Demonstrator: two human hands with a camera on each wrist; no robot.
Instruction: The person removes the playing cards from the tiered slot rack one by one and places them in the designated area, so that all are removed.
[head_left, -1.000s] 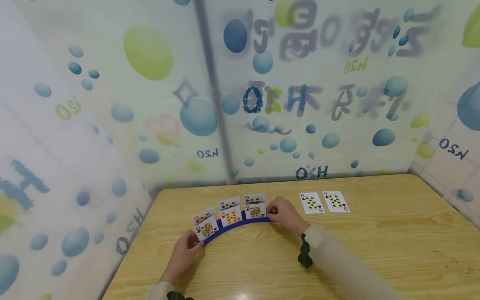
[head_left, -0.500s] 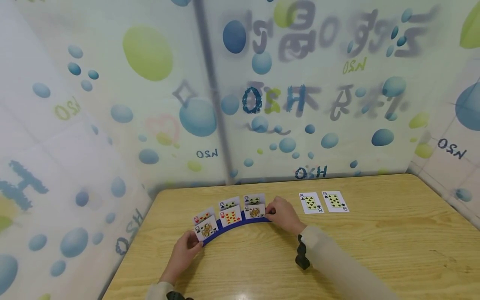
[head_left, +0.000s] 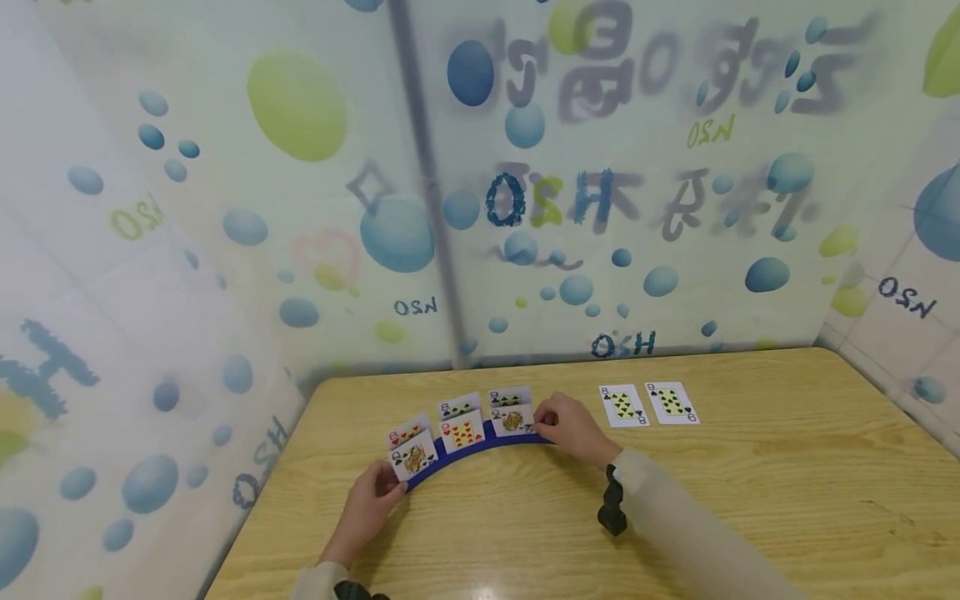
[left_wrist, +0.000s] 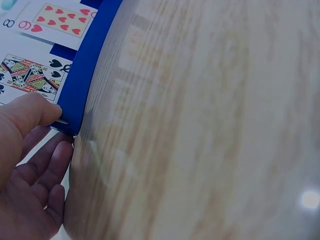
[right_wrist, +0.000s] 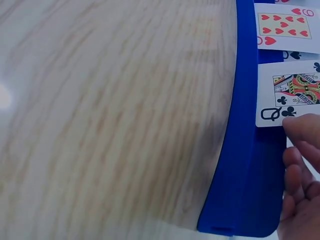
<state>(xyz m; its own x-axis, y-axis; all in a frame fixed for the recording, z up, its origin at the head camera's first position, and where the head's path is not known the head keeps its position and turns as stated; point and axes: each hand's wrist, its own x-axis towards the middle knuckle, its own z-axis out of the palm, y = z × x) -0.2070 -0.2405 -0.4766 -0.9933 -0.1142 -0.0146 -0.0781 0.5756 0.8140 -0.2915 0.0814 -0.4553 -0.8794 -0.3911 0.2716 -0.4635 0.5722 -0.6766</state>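
A curved blue card holder (head_left: 487,445) stands on the table with playing cards in two rows. In its front row are a queen of spades (head_left: 414,458), a nine of hearts (head_left: 462,432) and a queen of clubs (head_left: 513,421). My left hand (head_left: 369,502) grips the holder's left end, thumb on its front beside the queen of spades. With my right hand (head_left: 573,429) I pinch the lower right corner of the queen of clubs; in the right wrist view the thumb (right_wrist: 302,127) lies on that corner. Bare blue holder (right_wrist: 260,185) shows beyond this card.
Partly covered cards, among them an eight (head_left: 459,407), rise behind the front row. An eight of clubs (head_left: 624,406) and a nine of spades (head_left: 672,403) lie face up on the wooden table (head_left: 712,500), right of the holder. A patterned curtain (head_left: 637,250) hangs behind.
The queen of clubs has shifted slightly to the right in the holder, with my right hand still on it. My left hand stays at the holder's left end.
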